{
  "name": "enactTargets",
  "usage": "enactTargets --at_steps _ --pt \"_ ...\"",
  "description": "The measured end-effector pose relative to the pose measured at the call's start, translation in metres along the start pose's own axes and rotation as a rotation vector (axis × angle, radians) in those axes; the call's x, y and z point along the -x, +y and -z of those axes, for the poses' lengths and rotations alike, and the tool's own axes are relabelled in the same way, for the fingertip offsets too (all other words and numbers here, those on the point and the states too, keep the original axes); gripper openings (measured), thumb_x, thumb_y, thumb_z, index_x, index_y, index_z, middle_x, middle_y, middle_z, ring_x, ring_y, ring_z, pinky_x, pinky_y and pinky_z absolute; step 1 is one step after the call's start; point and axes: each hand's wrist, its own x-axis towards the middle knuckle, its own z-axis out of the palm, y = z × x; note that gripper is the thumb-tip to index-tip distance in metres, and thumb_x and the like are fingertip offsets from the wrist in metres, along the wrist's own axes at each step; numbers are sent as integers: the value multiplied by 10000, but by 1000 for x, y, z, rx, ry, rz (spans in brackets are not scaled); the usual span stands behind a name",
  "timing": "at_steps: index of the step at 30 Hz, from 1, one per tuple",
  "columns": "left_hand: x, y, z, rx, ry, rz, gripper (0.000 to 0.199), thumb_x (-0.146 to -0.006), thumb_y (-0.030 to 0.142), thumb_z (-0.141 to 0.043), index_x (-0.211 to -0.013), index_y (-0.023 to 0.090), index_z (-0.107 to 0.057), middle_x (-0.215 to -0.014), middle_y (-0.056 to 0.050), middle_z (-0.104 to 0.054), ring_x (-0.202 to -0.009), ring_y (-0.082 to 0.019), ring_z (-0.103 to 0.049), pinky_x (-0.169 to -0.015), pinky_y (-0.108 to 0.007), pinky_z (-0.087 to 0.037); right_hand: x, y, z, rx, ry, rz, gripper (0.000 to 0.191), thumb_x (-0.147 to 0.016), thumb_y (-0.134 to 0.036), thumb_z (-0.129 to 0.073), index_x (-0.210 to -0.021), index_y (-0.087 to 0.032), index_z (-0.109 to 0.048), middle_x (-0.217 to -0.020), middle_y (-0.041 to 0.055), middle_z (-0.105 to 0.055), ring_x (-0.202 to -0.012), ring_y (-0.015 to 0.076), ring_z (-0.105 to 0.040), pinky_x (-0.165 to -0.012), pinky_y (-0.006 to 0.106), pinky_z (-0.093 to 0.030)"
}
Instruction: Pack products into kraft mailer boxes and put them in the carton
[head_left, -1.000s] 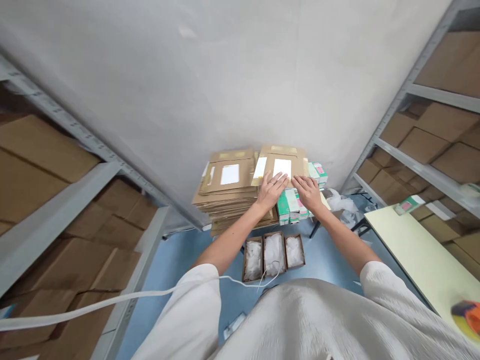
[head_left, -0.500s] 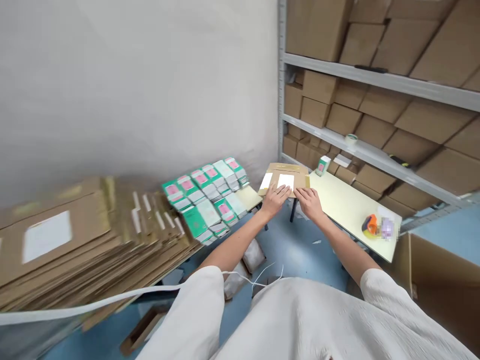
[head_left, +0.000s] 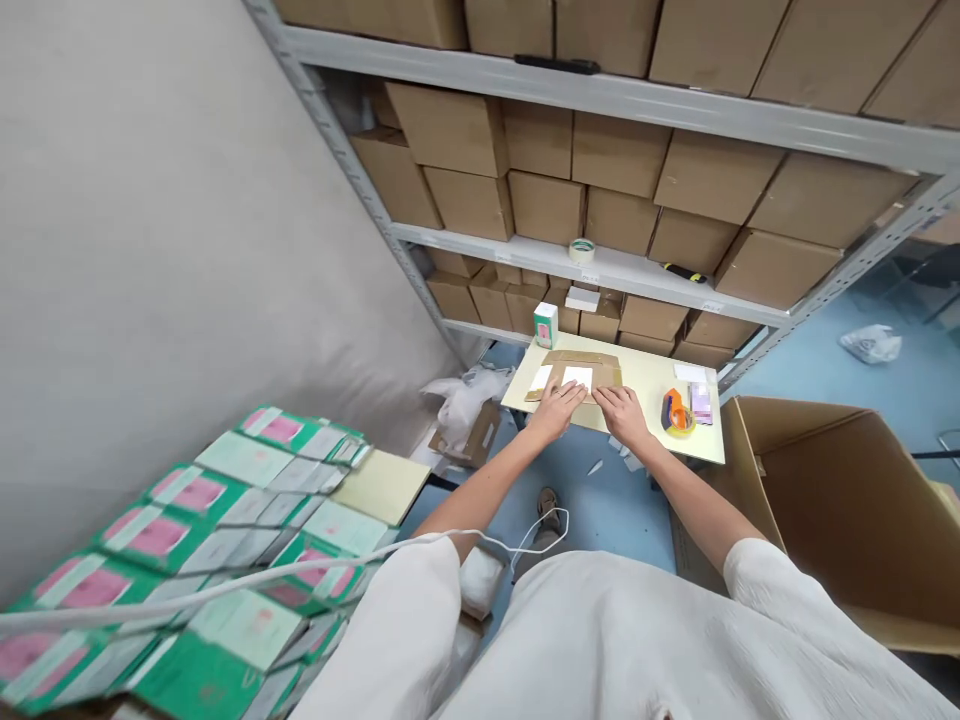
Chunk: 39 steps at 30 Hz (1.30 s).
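Both hands hold a flat brown cardboard piece [head_left: 606, 372] with white labels by its near edge, over the small cream table [head_left: 645, 385]. My left hand [head_left: 556, 408] grips the middle of that edge, its fingertips over a white label [head_left: 577, 377]. On the right part of the same edge, my right hand [head_left: 621, 408] has its fingers on top; the thumbs are hard to see. A green and white box [head_left: 546, 325] stands upright at the table's back left corner. An orange tape dispenser [head_left: 677, 413] lies to the right, beside a purple item [head_left: 700, 403].
Many green and pink boxes [head_left: 247, 460] cover a table at the left. Shelves [head_left: 480, 243] with brown cartons stand ahead. A large open carton [head_left: 847, 500] is at the right. A white cable [head_left: 300, 578] crosses in front of my body.
The view has turned right, towards the shelves. The cardboard has moved in both hands from the gap between the tables to over the small table. The stacked cardboard at the left has left view.
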Motion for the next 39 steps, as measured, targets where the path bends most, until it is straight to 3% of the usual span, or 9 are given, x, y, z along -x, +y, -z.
enactTargets --at_steps 8,13,16,19,22,32,35,39 --pt "-65 -67 -42 57 -137 -96 645 -1003 115 -439 -1630 241 -523 -1652 -127 -565 -1601 -311 -438 -1342 -639 -219 -36 39 -59 41 -92 -229 548 -1048 -99 -419 -1546 -197 -626 -1484 144 -693 -1276 294 -575 -1083 440 -373" --pt "-82 -97 -69 116 -210 -84 622 -1018 143 -449 -1627 246 -529 -1641 -146 -573 -1579 -326 -462 -1314 -636 -271 -46 50 -94 38 -154 -364 529 -1051 -134 -433 -1543 -181 -623 -1447 162 -702 -1256 315 -570 -1063 448 -381" --pt "-83 -110 -86 144 -256 -71 562 -1047 171 -432 -1587 247 -566 -1642 -135 -575 -1551 -320 -495 -1307 -614 -295 -52 49 -112 0 -208 -361 455 -1089 -270 -478 -1500 -176 -648 -1400 174 -713 -1216 315 -588 -1056 435 -394" --pt "-82 -120 -100 160 -290 -47 515 -1069 209 -427 -1558 223 -586 -1646 -140 -568 -1540 -326 -504 -1297 -601 -319 -60 51 -125 -51 -247 -363 472 -1092 -426 -522 -1454 -159 -668 -1442 193 -684 -1251 326 -593 -1081 445 -409" --pt "-83 -129 -112 178 -318 0 513 -1055 210 -461 -1552 209 -588 -1642 -157 -566 -1502 -323 -546 -1266 -563 -382 -69 63 -132 -74 -265 -445 461 -1099 -385 -491 -1467 -161 -654 -1515 201 -642 -1321 329 -589 -1091 454 -441" --pt "-91 -150 -146 232 -412 148 523 -1022 180 -528 -1541 177 -591 -1567 -189 -617 -1379 -317 -647 -1146 -466 -515 -118 150 -156 -90 -440 -570 548 -1007 -285 -576 -1544 -174 -577 -1594 208 -560 -1354 342 -599 -1077 466 -509" --pt "-91 -149 -156 245 -495 208 467 -1034 173 -503 -1485 188 -622 -1464 -173 -678 -1282 -311 -699 -1091 -444 -548 -138 170 -171 -152 -531 -590 560 -1010 -342 -573 -1552 -201 -565 -1618 194 -526 -1385 358 -566 -1134 493 -472" --pt "-88 -145 -168 264 -613 279 426 -1050 181 -476 -1446 214 -628 -1387 -153 -698 -1191 -299 -725 -1047 -431 -561 -159 188 -191 -191 -667 -645 642 -1013 -405 -585 -1614 -210 -470 -1721 171 -391 -1533 373 -412 -1269 515 -321"
